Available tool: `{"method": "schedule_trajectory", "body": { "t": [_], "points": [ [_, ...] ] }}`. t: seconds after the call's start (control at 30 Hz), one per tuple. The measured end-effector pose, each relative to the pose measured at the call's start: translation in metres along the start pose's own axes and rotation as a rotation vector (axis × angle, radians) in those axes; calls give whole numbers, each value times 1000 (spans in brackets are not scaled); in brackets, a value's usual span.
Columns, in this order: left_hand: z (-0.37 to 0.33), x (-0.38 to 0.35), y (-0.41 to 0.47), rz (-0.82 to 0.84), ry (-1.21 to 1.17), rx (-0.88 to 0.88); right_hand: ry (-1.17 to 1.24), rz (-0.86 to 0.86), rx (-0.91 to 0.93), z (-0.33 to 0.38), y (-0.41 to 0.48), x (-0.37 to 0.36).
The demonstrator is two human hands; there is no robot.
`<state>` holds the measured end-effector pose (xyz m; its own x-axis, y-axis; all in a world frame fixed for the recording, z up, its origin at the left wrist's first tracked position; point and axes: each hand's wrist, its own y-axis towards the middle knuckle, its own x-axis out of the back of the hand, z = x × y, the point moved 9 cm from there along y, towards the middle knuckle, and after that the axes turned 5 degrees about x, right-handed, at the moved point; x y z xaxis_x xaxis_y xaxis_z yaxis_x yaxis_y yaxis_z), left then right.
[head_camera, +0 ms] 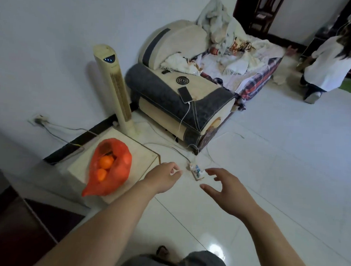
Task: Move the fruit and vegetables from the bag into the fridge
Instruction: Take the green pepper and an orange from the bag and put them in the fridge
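- Oranges [106, 162] sit inside a red mesh bag [120, 177], apart from both hands.
- Left grip [164, 176]: fingers loosely curled, holding nothing, in the air just right of the bag, near the corner of the surface [145, 151].
- Right grip [226, 190]: fingers and thumb spread apart, empty, held over the floor [279, 177] near the left one.
- The bag lies slumped on the pale square surface by the wall, its mouth open upward.
- A power strip [196, 171] with cables lies on the tiles just beyond the two hands.
- A tower fan [116, 86] stands behind the surface.
- Beside the fan is a sofa [191, 117], whose armrest carries a plugged-in phone [184, 94] and a dark coil [182, 80].
- At far right, another person [330, 65] in a white top crouches.
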<state>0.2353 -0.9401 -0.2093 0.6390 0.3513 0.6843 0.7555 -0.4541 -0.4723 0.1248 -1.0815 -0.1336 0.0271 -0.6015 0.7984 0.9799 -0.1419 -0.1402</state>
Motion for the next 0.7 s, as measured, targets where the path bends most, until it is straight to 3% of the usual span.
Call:
{"method": "schedule_trajectory", "body": {
  "t": [0.43,0.7],
  "points": [
    [182,114,29,-347,-291,499,-75,568,518,120,231,-124],
    [246,122,23,-537,-520,786,-186,830,818,164,324,-204]
  ]
}}
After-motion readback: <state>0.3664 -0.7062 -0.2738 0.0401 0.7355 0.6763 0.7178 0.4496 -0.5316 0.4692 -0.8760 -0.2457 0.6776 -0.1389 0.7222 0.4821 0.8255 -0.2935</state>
